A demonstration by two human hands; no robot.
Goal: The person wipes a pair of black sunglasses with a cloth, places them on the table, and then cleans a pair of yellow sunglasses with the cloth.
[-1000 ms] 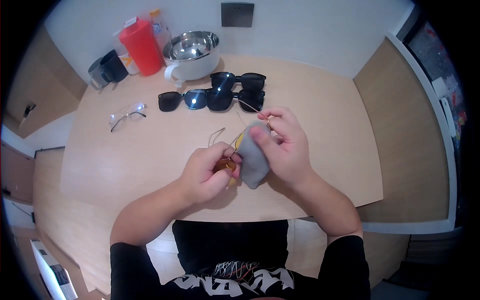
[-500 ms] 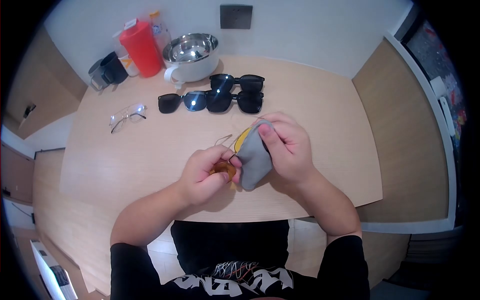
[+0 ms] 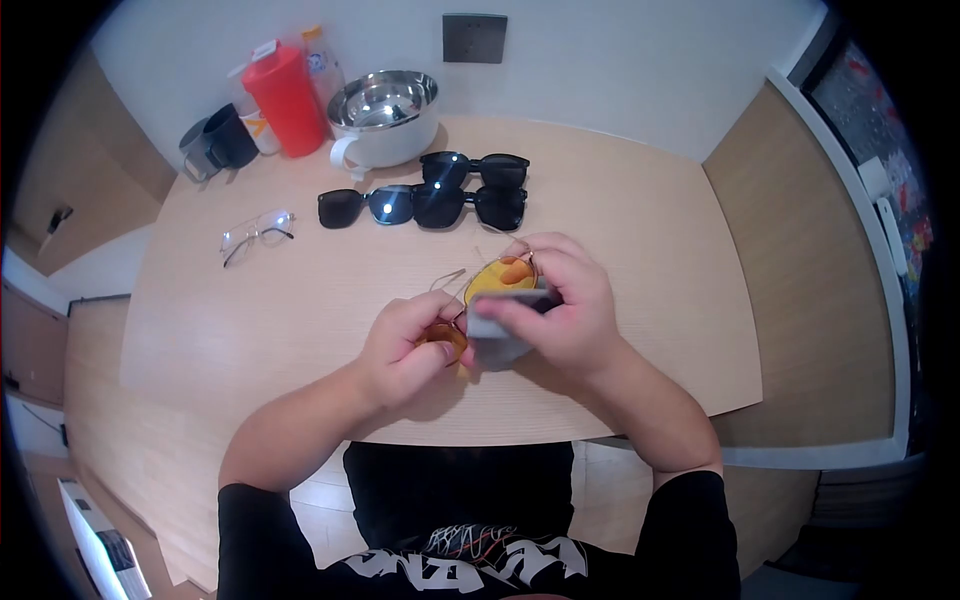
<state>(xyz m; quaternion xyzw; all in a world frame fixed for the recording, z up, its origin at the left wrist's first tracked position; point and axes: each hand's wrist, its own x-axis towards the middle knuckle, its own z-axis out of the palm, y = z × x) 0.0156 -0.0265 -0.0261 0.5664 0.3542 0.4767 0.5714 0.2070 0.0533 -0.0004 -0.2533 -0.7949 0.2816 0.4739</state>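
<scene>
Yellow-tinted glasses with thin metal frames are held between my two hands, above the table's front part. My left hand is closed around the left lens and the bridge area. My right hand pinches a grey cloth, its thumb pressing the cloth against the lower part of the right lens. Its fingers lie behind that lens, and the fingertips show through the yellow. One thin temple arm sticks up beside my left hand. The cloth is slightly blurred and hangs below the right lens.
On the wooden table lie clear glasses and three pairs of dark sunglasses, close together. Behind them stand a steel-lined white bowl, a red pitcher, a dark mug, a grey mug and a bottle.
My right thumb has moved down and left with the cloth, uncovering the upper part of the right lens. My left hand has kept its hold with little movement.
</scene>
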